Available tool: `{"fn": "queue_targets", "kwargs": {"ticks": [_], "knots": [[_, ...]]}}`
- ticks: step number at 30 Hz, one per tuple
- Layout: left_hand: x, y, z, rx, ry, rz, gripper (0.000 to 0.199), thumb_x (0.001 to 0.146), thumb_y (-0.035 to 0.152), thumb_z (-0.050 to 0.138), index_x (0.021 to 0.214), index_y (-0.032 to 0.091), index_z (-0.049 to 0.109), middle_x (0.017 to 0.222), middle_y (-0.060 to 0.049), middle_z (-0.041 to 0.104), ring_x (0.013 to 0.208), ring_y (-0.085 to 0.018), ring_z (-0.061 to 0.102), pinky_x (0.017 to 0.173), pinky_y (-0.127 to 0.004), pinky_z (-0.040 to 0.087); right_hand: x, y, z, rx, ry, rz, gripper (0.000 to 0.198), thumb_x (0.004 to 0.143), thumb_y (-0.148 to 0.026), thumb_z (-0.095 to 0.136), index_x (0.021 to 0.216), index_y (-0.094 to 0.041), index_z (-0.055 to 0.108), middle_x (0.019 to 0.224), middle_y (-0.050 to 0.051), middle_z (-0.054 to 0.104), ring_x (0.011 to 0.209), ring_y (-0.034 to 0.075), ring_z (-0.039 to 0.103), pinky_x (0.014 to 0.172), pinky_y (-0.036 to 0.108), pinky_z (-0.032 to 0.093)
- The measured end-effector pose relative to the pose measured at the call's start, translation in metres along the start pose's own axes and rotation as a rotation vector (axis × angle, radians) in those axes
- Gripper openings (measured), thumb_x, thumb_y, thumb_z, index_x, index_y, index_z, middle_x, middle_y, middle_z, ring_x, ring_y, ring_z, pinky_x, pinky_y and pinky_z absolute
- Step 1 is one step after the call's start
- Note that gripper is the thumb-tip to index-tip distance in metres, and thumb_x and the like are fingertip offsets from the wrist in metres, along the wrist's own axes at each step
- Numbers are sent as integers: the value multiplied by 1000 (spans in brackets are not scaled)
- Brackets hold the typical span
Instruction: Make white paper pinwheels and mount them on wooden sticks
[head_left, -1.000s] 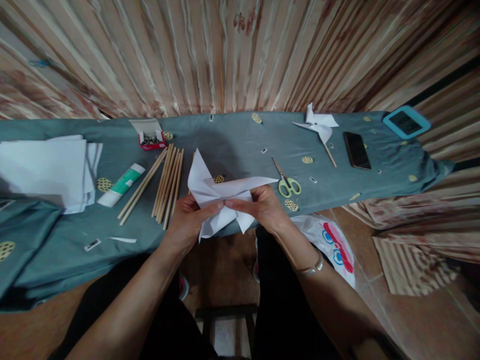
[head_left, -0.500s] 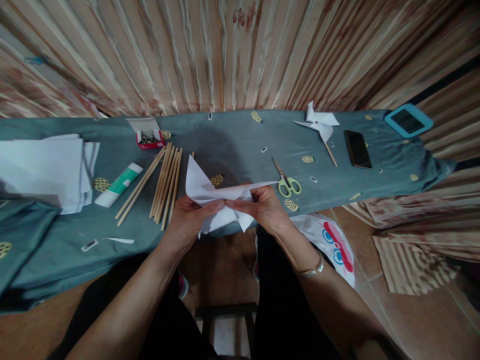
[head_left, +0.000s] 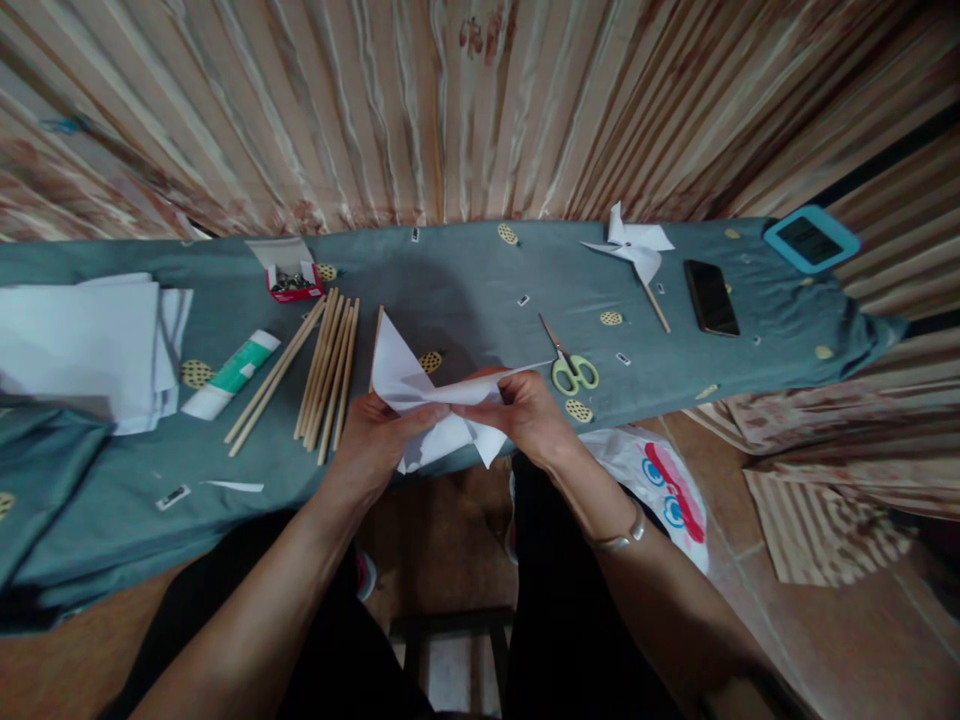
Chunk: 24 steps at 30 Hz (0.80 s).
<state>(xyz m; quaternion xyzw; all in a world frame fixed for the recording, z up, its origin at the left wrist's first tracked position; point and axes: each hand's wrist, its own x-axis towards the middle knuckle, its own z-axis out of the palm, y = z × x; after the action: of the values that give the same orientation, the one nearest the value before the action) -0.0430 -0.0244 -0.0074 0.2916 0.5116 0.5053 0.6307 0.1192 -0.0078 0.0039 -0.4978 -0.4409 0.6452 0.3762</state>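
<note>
Between my hands is a white paper pinwheel (head_left: 399, 365), its blades folded in toward the middle. My left hand (head_left: 379, 435) grips its left side, thumb pressed near the centre. From the right, my right hand (head_left: 529, 410) pinches the same paper, and its thumb meets the left one at the centre. The fingers behind the paper are partly hidden. A wooden stick (head_left: 376, 345) shows along the left edge of the paper. Just right of my right hand lie scissors (head_left: 574, 372) with light green handles.
Several wooden sticks (head_left: 328, 370) lie left of my hands, beside a green-and-white tube (head_left: 234, 375), a red box (head_left: 292, 283) of metal pins and stacked white paper (head_left: 79, 350). A finished pinwheel (head_left: 637, 247), a phone (head_left: 711, 297) and a blue-framed device (head_left: 811, 240) lie at the right.
The view has shifted slightly. My hands keep the same grip on the paper pinwheel, and more of the stick shows at its left edge.
</note>
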Motion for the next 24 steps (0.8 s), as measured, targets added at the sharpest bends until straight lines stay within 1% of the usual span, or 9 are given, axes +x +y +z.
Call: {"fn": "queue_targets", "kwargs": {"ticks": [7,11,18,21,24], "knots": [[0,2,2,21,33,-38,26,41,21,87,63,16,73,62,-1,72,54,-13,62,54,-23,49,0,0,-2,1,-8,4,33,49,-36,88,70,-17,70,62,-4,62,54,8,51,52,22,41],[0,3,4,18,36,-30,29,38,22,89,62,16,73,61,-1,72,53,-13,61,53,-23,49,2,2,-4,-11,-15,-18,35,50,-37,88,72,-18,70,63,-4,64,55,9,52,53,23,43],[0,3,3,76,30,-45,35,35,25,92,63,15,74,60,-2,72,53,-14,62,53,-23,49,5,9,-9,-141,-23,-66,38,56,-42,87,78,-16,72,71,1,69,65,14,61,56,25,49],[1,1,2,71,38,-57,36,33,25,92,62,15,74,60,-2,72,53,-14,62,53,-23,49,5,10,-9,-155,-16,-87,38,56,-43,86,78,-15,72,70,1,69,64,14,62,56,25,49],[2,-1,0,84,32,-43,35,35,25,92,64,14,74,59,-2,71,53,-14,62,53,-23,48,4,9,-8,-145,-12,-98,36,56,-43,86,76,-16,72,69,1,69,62,13,61,56,24,48]]}}
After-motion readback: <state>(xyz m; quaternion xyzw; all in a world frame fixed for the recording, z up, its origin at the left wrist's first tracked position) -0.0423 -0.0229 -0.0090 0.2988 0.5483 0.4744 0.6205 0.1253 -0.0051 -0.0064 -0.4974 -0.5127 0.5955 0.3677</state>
